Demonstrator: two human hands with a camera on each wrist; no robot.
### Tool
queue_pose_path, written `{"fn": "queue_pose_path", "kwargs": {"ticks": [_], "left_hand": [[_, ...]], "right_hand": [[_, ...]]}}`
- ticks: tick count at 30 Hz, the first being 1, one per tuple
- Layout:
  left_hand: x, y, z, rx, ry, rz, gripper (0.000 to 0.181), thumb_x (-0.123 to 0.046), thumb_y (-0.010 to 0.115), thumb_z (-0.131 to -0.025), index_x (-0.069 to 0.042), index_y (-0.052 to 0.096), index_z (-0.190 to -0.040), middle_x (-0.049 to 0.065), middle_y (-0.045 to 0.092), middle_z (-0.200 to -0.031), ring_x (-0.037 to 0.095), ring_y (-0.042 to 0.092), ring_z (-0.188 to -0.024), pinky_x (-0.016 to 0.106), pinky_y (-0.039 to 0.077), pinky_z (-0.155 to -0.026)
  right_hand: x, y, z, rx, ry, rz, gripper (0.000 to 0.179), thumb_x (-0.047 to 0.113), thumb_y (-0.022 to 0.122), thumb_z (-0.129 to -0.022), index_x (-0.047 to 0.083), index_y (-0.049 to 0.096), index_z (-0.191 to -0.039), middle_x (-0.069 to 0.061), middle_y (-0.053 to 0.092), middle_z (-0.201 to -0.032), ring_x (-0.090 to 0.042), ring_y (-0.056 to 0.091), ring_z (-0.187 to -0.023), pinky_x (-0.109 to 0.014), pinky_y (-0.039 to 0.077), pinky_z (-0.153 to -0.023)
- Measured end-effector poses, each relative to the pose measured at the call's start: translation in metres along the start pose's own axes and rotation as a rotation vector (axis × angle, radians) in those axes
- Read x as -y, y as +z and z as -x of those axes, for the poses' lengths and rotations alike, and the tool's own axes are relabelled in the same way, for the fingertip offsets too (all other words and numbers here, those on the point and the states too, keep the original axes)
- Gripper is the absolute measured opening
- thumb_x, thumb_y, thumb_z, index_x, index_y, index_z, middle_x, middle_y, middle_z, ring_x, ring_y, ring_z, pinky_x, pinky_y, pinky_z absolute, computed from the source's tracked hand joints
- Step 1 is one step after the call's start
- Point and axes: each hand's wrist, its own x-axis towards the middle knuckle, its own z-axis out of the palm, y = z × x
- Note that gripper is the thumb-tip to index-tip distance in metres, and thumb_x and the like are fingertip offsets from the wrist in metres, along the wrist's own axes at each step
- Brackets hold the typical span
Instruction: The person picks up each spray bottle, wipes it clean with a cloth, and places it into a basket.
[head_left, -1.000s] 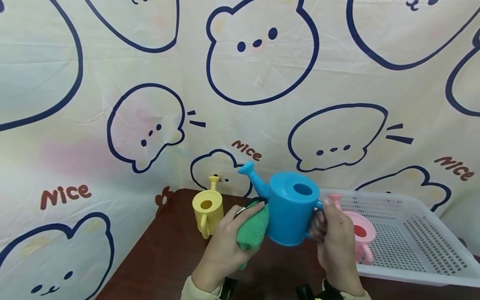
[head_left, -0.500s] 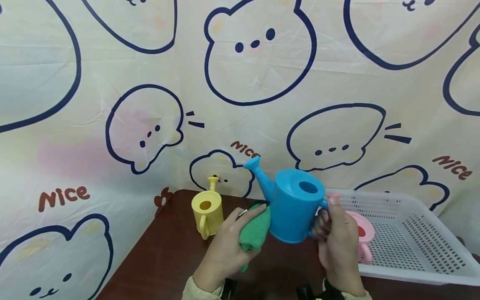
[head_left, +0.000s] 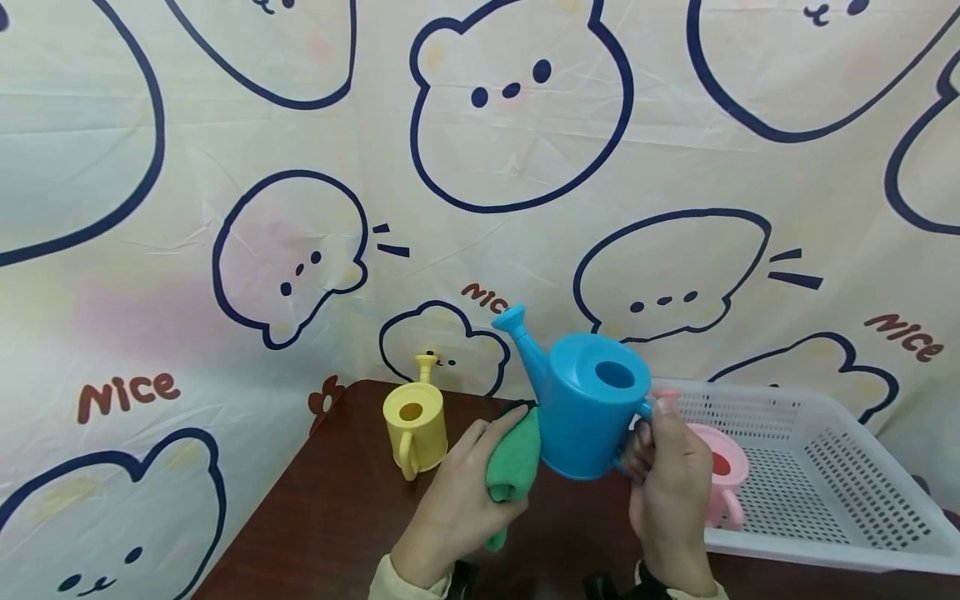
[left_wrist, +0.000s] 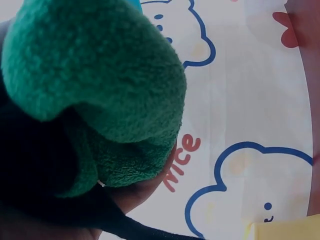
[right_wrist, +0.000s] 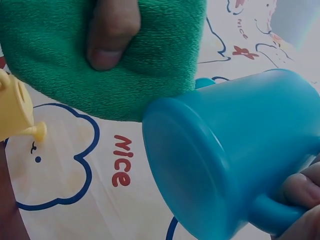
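Note:
A blue watering can (head_left: 588,412) is held up off the table by my right hand (head_left: 670,492), whose fingers curl round its handle. Its spout points up and left. My left hand (head_left: 465,492) grips a folded green cloth (head_left: 515,458) right beside the can's left side. In the right wrist view a thumb presses into the cloth (right_wrist: 165,65), and the cloth's edge meets the blue can (right_wrist: 250,120) near its base rim. The cloth (left_wrist: 100,75) hides most of the left hand in the left wrist view.
A yellow watering can (head_left: 416,425) stands on the dark brown table (head_left: 315,517) to the left. A white perforated basket (head_left: 832,554) sits on the right, with a pink watering can (head_left: 723,467) at its left end. A printed cloth backdrop (head_left: 450,250) rises behind.
The blue watering can has shifted slightly up and right, its spout rising. The left hand and green cloth have moved a little right with it. Both grips stay the same.

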Motion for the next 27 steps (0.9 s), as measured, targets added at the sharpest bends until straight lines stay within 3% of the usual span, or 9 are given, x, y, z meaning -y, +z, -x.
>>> {"fn": "queue_pose_path", "kwargs": {"ticks": [10, 14, 21, 27], "left_hand": [[-0.0019, -0.0003, -0.0004, 0.028, -0.024, 0.028, 0.091, -0.013, 0.089, -0.078, -0.025, 0.047, -0.158, 0.004, 0.063, -0.123, 0.016, 0.058, -0.101, 0.033, 0.055, -0.083], [-0.0026, 0.0008, -0.0010, 0.039, -0.049, 0.042, 0.090, -0.014, 0.088, -0.078, -0.023, 0.047, -0.158, 0.002, 0.064, -0.124, 0.016, 0.058, -0.101, 0.033, 0.054, -0.084], [-0.0021, 0.0022, -0.0007, 0.036, -0.039, 0.061, 0.090, -0.014, 0.087, -0.078, -0.021, 0.047, -0.158, 0.002, 0.064, -0.124, 0.016, 0.057, -0.102, 0.032, 0.054, -0.084], [-0.0022, 0.0018, -0.0001, 0.033, -0.036, 0.069, 0.090, -0.013, 0.088, -0.078, -0.019, 0.047, -0.157, 0.001, 0.064, -0.126, 0.016, 0.058, -0.103, 0.033, 0.054, -0.086]], "right_hand": [[-0.0033, 0.0016, 0.0012, 0.049, -0.095, -0.017, 0.050, 0.024, 0.048, -0.112, 0.004, 0.045, -0.067, -0.002, 0.037, -0.056, -0.019, 0.033, -0.047, -0.036, 0.022, -0.046], [-0.0039, 0.0026, 0.0021, 0.035, -0.089, 0.005, 0.051, 0.025, 0.050, -0.112, 0.004, 0.045, -0.066, -0.002, 0.039, -0.057, -0.019, 0.034, -0.047, -0.029, 0.029, -0.045], [-0.0047, 0.0030, 0.0016, 0.077, -0.109, 0.013, 0.051, 0.021, 0.049, -0.112, 0.001, 0.041, -0.066, -0.003, 0.036, -0.058, -0.020, 0.033, -0.049, -0.035, 0.025, -0.046], [-0.0059, 0.0047, 0.0036, 0.074, -0.110, 0.086, 0.050, 0.021, 0.050, -0.112, -0.001, 0.042, -0.067, -0.004, 0.038, -0.059, -0.020, 0.037, -0.051, -0.028, 0.032, -0.049]]}}
